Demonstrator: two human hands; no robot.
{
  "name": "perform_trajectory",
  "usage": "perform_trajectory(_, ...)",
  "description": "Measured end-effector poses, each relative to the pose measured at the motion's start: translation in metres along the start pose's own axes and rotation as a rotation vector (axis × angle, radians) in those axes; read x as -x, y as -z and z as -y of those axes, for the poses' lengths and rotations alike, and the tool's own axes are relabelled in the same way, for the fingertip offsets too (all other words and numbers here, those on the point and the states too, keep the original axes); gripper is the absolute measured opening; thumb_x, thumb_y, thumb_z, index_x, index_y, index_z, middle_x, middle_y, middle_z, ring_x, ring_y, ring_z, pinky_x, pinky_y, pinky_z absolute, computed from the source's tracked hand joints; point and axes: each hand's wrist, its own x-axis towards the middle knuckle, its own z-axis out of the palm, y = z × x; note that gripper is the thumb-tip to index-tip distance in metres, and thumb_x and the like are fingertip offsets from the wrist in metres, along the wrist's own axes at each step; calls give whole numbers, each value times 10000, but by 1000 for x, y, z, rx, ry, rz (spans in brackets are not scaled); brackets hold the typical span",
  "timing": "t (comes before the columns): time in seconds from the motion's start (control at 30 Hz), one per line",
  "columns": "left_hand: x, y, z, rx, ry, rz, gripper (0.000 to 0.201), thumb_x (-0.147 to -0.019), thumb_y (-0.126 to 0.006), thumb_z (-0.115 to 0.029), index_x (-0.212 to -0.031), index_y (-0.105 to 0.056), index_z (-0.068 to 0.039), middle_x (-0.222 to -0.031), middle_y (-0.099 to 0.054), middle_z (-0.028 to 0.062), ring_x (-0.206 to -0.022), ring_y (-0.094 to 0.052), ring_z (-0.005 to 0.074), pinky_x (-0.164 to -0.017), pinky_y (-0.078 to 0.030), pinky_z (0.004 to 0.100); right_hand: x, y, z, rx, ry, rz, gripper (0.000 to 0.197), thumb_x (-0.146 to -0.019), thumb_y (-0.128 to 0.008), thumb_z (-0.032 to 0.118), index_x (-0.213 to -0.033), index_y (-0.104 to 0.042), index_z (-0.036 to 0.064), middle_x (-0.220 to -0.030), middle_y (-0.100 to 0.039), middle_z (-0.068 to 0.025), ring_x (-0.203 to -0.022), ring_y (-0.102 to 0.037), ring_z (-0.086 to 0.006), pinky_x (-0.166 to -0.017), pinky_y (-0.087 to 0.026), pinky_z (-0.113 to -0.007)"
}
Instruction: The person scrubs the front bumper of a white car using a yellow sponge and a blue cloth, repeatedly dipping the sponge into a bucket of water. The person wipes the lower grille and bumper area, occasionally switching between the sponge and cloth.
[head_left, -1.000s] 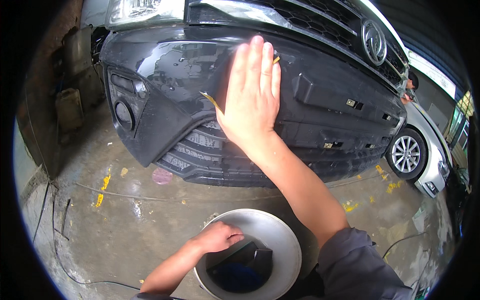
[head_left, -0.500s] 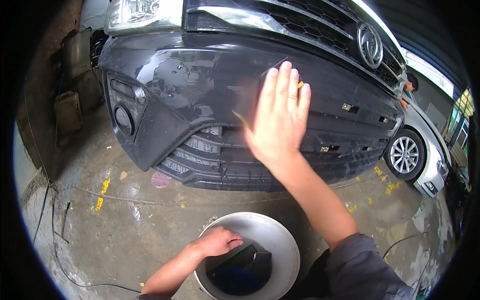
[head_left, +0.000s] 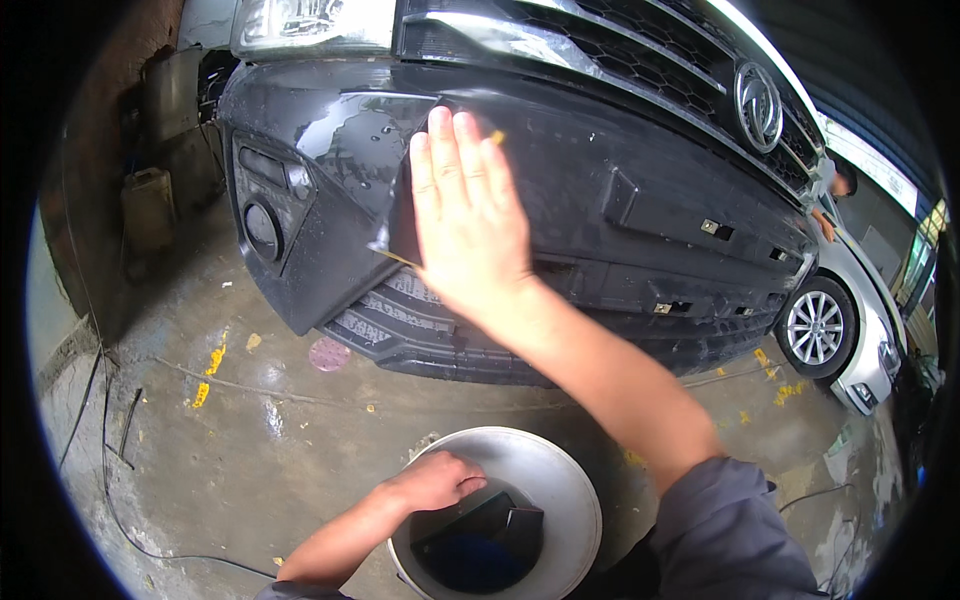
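Observation:
My right hand (head_left: 468, 205) lies flat with its fingers stretched out, over the front bumper (head_left: 345, 165) of a car. From under it show the edges of a thin sheet (head_left: 388, 222), which I cannot name for certain. The bumper is dark and wet-looking, with water drops on it. Below, my left hand (head_left: 440, 482) is closed, its fingers curled inside the near bucket (head_left: 578, 500). What those fingers hold, if anything, is hidden. Dark liquid (head_left: 478, 560) fills the bottom of this pale round bucket, showing angular dark shapes that may be reflections.
Above the bumper are a headlight (head_left: 315, 22) and a grille with a round emblem (head_left: 758, 105). A silver car (head_left: 862, 345) stands at the right, with another person's arm (head_left: 824, 224) near it. Thin cables (head_left: 185, 562) lie on the stained concrete floor. A grimy canister (head_left: 148, 210) is at the left.
My right hand has moved left across the bumper, along with the sheet under it. My left hand stays at the bucket. The view has shifted slightly.

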Motion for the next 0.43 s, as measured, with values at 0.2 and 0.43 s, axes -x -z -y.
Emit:
perform_trajectory(0.2, 6, 10, -21, -120, 86, 68, 270, -1038, -641, -347, -1114, -775, -126, -1056, -767, 164, -984, -723, 395, -862, -577, 496, 60, 36, -30, 150, -227, 22, 799, -931, -705, 230, -1555, -386, -155, -1637, -349, -389, -1535, -368, -515, -1262, -237, -612)
perform_trajectory(0.43, 10, 10, -11, -65, 50, 30, 305, -1034, -649, -376, -1150, -774, -124, -1093, -772, 160, -1004, -726, 400, -902, -580, 489, 0, 2, -13, -71, 125, 7, 824, -836, -669, 137, -1563, -394, -138, -1634, -424, -302, -1549, -370, -460, -1313, -182, -556)
